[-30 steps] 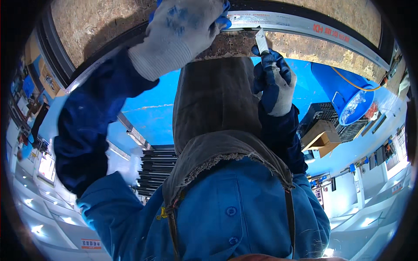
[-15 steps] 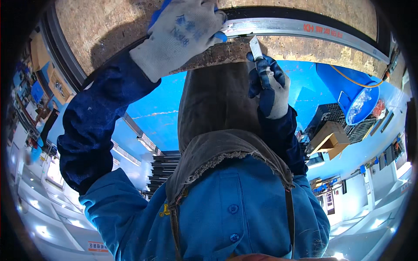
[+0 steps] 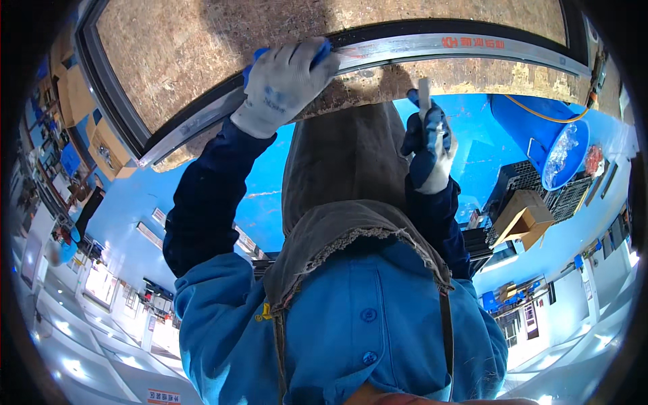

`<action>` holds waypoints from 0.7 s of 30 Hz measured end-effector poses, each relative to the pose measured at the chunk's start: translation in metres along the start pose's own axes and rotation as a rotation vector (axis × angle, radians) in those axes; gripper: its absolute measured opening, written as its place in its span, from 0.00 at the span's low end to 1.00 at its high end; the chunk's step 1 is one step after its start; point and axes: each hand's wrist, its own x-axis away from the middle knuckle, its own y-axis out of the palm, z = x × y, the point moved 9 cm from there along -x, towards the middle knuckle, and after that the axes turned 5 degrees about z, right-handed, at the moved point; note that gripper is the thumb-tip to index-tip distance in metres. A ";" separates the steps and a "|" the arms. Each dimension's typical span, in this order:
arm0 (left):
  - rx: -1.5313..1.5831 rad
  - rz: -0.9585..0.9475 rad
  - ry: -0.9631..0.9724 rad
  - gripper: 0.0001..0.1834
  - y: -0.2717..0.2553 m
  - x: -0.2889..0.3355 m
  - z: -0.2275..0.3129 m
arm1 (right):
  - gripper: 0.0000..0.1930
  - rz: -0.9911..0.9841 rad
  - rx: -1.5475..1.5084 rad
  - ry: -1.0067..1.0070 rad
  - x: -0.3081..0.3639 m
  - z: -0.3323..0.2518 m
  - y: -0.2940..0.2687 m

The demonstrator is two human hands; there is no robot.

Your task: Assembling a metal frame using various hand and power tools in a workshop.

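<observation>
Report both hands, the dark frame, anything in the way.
Left gloved hand on silver rail. Right gloved hand gripping flat pale tool, off the rail. Dark frame on wooden benchtop. Blue bin, cardboard box at right, away from hands.

A dark, slim-sided frame point(image 3: 418, 28) lies on the desk point(image 3: 162, 61), its near side, faced with a silvery, red-printed strip point(image 3: 405, 48), running under the left grip point(image 3: 287, 81) and beyond it both ways. A pale, narrow tool point(image 3: 424, 94) points up from the right grip point(image 3: 432, 145).
</observation>
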 end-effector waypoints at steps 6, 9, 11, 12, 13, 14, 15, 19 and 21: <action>0.216 -0.262 -0.242 0.12 0.013 -0.013 -0.018 | 0.14 0.069 -0.266 0.169 -0.009 0.023 -0.002; 0.538 -0.284 -0.471 0.14 0.025 -0.006 -0.030 | 0.11 0.086 -0.121 0.270 -0.002 0.016 0.009; 0.674 -0.611 -0.492 0.15 0.038 -0.013 -0.021 | 0.12 0.099 -0.087 0.247 -0.005 0.021 0.005; 0.595 -0.453 -0.323 0.14 0.029 -0.025 -0.016 | 0.13 0.048 -0.112 0.229 -0.004 0.017 0.012; 0.590 -0.451 -0.322 0.14 0.033 -0.026 -0.018 | 0.14 -0.002 -0.136 0.211 -0.004 0.014 0.019; 0.439 -0.541 -0.212 0.14 0.042 -0.026 -0.011 | 0.15 -0.007 -0.157 0.245 -0.005 0.015 0.022; 0.290 -0.625 -0.094 0.14 0.048 -0.028 -0.006 | 0.15 -0.003 -0.162 0.239 -0.006 0.015 0.022; 0.150 -0.191 0.187 0.10 0.017 -0.032 0.013 | 0.16 -0.035 -0.105 0.175 -0.013 0.005 0.030; 0.117 -0.280 0.227 0.10 0.023 -0.030 0.018 | 0.17 -0.011 -0.057 0.187 -0.017 0.008 0.031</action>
